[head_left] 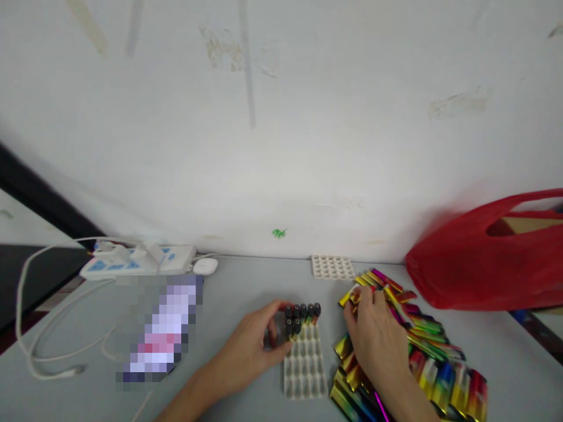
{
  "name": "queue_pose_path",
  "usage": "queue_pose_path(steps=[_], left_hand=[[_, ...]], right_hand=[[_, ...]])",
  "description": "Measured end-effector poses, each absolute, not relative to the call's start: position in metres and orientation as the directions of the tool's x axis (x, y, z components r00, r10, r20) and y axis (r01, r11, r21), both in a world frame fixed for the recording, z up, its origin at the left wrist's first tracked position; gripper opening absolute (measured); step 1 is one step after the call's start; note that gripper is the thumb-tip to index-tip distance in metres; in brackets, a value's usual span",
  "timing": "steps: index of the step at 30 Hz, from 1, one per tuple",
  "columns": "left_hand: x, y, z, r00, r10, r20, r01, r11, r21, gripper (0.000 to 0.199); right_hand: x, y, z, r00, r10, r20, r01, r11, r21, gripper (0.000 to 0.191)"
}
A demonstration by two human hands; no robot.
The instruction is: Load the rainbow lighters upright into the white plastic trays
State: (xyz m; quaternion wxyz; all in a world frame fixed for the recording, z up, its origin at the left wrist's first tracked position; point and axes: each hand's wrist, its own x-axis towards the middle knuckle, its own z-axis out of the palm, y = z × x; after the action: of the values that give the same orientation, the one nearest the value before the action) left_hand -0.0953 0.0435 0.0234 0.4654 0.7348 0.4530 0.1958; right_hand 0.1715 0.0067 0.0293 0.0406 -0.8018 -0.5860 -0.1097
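A white gridded tray (305, 369) lies on the table in front of me. Several shiny lighter-like sticks with black tops (303, 310) stand upright in its far rows; the nearer cells hold nothing. My left hand (259, 340) curls around the tray's far left corner, thumb on its left edge and index finger by the black tops. To the right spreads a heap of metallic multicoloured lighter-like sticks (444, 381). My right hand (378, 334) reaches down onto the heap's far left part with bent fingers. What its fingertips pinch is hidden from view.
A second white gridded tray (333, 267) lies near the wall. At the right stands a red bag (488, 258). On the left are a power strip (136, 261) with plugs, a white round-edged gadget (205, 266), a blurred-out phone-like object (162, 328) and a looping white cable (21, 293).
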Motion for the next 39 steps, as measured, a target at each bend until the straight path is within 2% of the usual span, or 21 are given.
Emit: queue_pose_path(steps=[4,8,12,14,17,20,26,39], left_hand=[[-0.094,0.043,0.027,0.508,0.851,-0.132,0.490,-0.159,0.857,0.055],[-0.094,0.044,0.028,0.514,0.846,-0.142,0.506,-0.166,0.846,0.046],[-0.095,0.045,0.024,0.519,0.843,-0.140,0.502,-0.168,0.848,0.048],[-0.095,0.045,0.024,0.519,0.842,-0.148,0.513,-0.168,0.842,0.045],[-0.095,0.045,0.026,0.515,0.843,-0.156,0.522,-0.165,0.837,0.046],[-0.094,0.045,0.028,0.510,0.847,-0.150,0.517,-0.162,0.841,0.051],[-0.095,0.044,0.026,0.515,0.846,-0.137,0.512,-0.176,0.841,0.050],[-0.093,0.044,0.029,0.516,0.846,-0.134,0.495,-0.166,0.853,0.046]], right_hand=[[0.169,0.005,0.034,0.262,0.952,0.160,0.965,-0.260,-0.036,0.013],[0.163,0.001,0.035,0.228,0.968,0.108,0.971,-0.219,-0.095,0.012],[0.160,0.000,0.032,0.215,0.964,0.159,0.972,-0.196,-0.130,0.010],[0.162,0.001,0.031,0.215,0.945,0.246,0.975,-0.193,-0.111,0.015],[0.168,0.003,0.031,0.169,0.920,0.354,0.985,-0.174,-0.019,0.030],[0.172,0.005,0.030,0.154,0.921,0.358,0.981,-0.186,0.059,0.037],[0.172,0.005,0.026,0.160,0.933,0.322,0.973,-0.204,0.107,0.038],[0.173,0.004,0.020,0.176,0.944,0.278,0.982,-0.188,0.016,0.045]])
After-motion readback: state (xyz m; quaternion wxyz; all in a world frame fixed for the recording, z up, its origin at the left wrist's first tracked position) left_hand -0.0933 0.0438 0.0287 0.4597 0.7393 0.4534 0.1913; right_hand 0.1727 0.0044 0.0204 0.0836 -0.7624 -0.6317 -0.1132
